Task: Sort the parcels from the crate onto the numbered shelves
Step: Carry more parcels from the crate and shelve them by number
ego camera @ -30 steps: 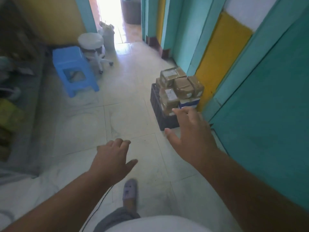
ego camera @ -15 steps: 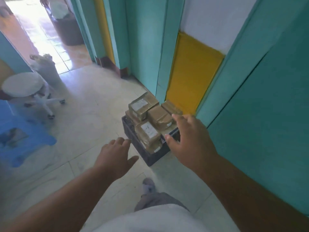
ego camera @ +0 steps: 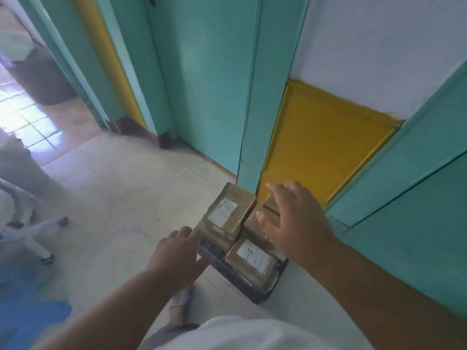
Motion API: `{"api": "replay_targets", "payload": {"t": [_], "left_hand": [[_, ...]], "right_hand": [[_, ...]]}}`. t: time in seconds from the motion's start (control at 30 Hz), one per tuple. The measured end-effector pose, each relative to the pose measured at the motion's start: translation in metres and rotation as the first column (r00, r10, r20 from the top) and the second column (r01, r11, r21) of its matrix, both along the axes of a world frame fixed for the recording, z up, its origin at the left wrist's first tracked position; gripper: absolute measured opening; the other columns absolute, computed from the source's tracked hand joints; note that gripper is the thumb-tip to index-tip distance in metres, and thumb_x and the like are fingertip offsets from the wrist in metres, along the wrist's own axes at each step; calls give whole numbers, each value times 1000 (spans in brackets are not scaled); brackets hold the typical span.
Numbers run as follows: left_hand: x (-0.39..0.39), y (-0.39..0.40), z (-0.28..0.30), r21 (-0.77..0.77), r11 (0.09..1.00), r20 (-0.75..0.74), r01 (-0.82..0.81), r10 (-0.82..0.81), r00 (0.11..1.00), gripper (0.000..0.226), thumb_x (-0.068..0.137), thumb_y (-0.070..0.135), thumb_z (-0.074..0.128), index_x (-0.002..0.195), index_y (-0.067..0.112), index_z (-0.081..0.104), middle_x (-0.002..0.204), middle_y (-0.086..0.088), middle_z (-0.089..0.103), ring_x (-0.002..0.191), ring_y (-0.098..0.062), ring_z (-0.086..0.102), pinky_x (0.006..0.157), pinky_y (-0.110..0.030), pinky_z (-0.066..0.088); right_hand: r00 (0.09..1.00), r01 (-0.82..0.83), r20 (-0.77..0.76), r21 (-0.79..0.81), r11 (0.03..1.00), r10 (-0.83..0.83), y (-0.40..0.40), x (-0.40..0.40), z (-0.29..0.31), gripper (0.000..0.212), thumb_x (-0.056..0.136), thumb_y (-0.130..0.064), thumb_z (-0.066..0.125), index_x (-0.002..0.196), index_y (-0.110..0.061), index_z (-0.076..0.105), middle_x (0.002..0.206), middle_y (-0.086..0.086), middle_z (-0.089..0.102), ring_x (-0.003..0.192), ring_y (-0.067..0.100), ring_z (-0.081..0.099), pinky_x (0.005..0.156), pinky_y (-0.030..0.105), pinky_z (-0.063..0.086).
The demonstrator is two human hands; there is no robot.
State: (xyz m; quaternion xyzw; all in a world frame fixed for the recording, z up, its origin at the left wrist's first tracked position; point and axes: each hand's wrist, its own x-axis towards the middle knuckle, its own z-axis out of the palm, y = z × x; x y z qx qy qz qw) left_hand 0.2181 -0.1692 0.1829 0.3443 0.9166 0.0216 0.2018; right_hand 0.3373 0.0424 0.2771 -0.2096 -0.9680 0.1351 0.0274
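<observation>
The person had closed in on the black crate (ego camera: 242, 281), which sat on the floor against the teal wall, heaped with taped brown parcels (ego camera: 228, 210). A second before it lay well ahead; now both hands were over it. The right hand (ego camera: 290, 223) hovered with fingers spread above the far parcels, the left hand (ego camera: 177, 258) open just beside the crate's near rim. Neither gripped anything, so no parcel had left the crate.

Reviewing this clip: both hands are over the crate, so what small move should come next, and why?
Probably lower the right hand onto the brown parcel beneath it and grip. Both hands are open and empty, and the left hand hovers at the crate rim.
</observation>
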Motion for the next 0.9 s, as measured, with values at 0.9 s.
{"api": "replay_targets", "payload": {"t": [0.9], "left_hand": [[-228,108,-263,-84,995,439,-44,77,895,52,95,39,57,139,19,40,129,-8,53,89,-22,52,71,-34,45]], "right_hand": [[784,585,384,-192,788,-489,13,-172,-283,58,97,-44,55,147,-18,40,141,6,49,129,25,46,99,38,43]]}}
